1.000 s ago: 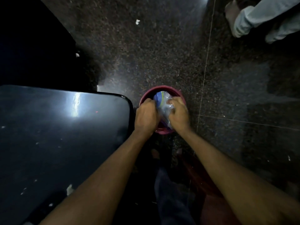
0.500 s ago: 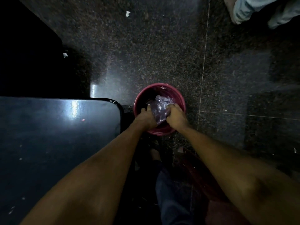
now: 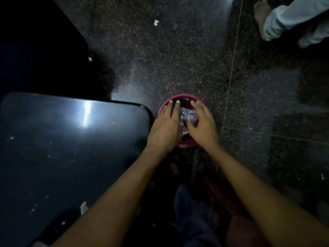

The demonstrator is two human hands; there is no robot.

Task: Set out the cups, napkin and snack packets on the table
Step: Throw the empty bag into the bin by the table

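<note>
Both hands have opened flat over the bucket [image 3: 187,144].

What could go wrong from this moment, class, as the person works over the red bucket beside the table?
1. Both the left hand and right hand lie flat and open over the crumpled plastic bag in the red bucket; a hurried grab may tear the thin plastic.
2. The bucket stands on the floor close beside the table corner; lifting out might knock a hand against that edge.
3. The scene is dim, so the bag's contents are hard to see.
</note>
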